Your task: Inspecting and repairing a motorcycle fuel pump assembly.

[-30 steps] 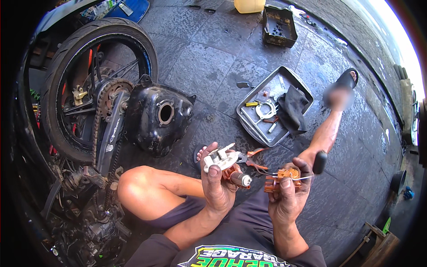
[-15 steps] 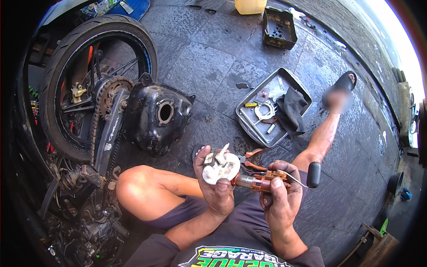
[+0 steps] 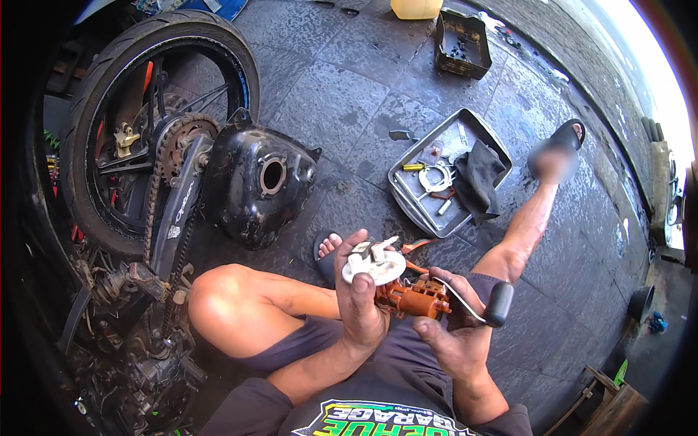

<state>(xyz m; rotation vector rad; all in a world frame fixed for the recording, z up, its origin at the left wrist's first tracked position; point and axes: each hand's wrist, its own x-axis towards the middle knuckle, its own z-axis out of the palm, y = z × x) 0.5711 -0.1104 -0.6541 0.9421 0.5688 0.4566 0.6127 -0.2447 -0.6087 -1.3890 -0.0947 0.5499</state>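
A motorcycle fuel pump [image 3: 418, 299] is held over my lap, with a white round flange at its left end and an orange-brown body. My left hand [image 3: 358, 312] grips the flange, thumb on the near side and fingers on the far side. At the other end, my right hand [image 3: 465, 334] curls loosely about the body, its thumb below and its fingers partly hidden behind. A black float [image 3: 499, 304] sticks out on a thin wire arm past the right fingers. Behind the pump, orange-handled pliers [image 3: 417, 245] are partly covered.
A black fuel tank [image 3: 251, 207] stands left of centre, beside a motorcycle wheel [image 3: 102, 83] with chain and sprocket. Beyond my hands, a grey tray [image 3: 411, 206] holds a dark cloth [image 3: 480, 174] and small parts. Farther off are a dark metal box [image 3: 465, 67] and a yellowish container [image 3: 416, 9].
The pump has been turned and tilted, so its orange body now faces up and the flange shows more edge-on. My right thumb has come off the top to below it. The float sits lower.
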